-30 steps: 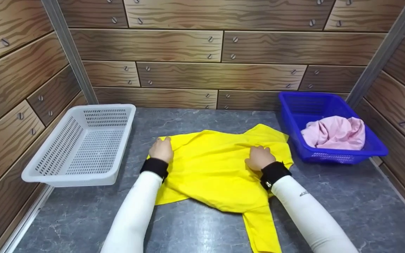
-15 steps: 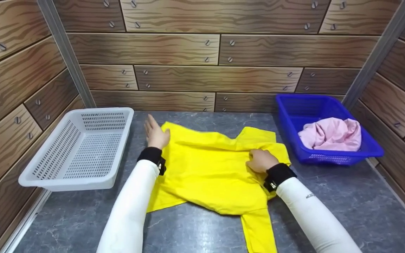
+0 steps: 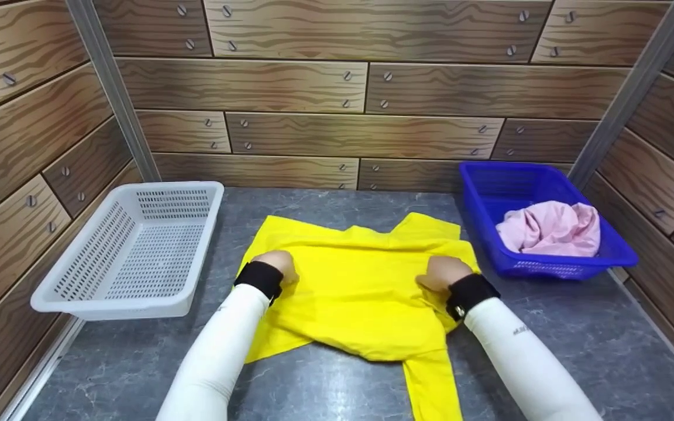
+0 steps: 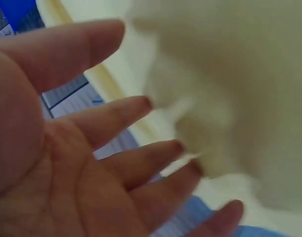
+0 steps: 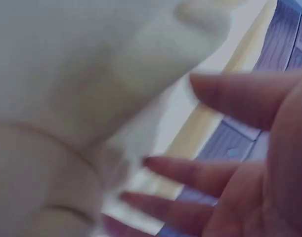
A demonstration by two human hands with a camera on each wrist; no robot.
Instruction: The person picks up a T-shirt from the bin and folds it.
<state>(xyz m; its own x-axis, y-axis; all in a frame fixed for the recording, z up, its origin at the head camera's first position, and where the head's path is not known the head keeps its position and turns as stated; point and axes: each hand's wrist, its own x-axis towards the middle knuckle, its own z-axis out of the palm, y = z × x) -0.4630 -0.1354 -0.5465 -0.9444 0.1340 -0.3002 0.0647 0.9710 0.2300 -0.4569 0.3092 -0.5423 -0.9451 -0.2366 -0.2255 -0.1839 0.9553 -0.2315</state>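
Note:
A yellow long-sleeved shirt [image 3: 354,280] lies spread on the grey tabletop, with one sleeve [image 3: 433,386] pointing toward me. My left hand [image 3: 278,263] is at the shirt's left side. In the left wrist view its fingers [image 4: 118,116] are spread and nearly straight, tips against the cloth, which looks pale there. Over the right side of the shirt is my right hand [image 3: 445,272]. Its thumb and fingers [image 5: 190,170] reach out apart from each other in the right wrist view, fingertips at the folds. No cloth is pinched between them.
On the left stands a white perforated basket [image 3: 205,257] with nothing in it. A blue basket [image 3: 477,216] at the right holds a crumpled pink cloth [image 3: 553,228]. Wood-patterned walls [image 3: 290,134] enclose the tabletop [image 3: 325,386] at the back and sides.
My left hand left the shirt's upper left corner, swung outward past its edge with fingers spread, then came back down onto its left side. That corner now lies further out. My right hand barely moved.

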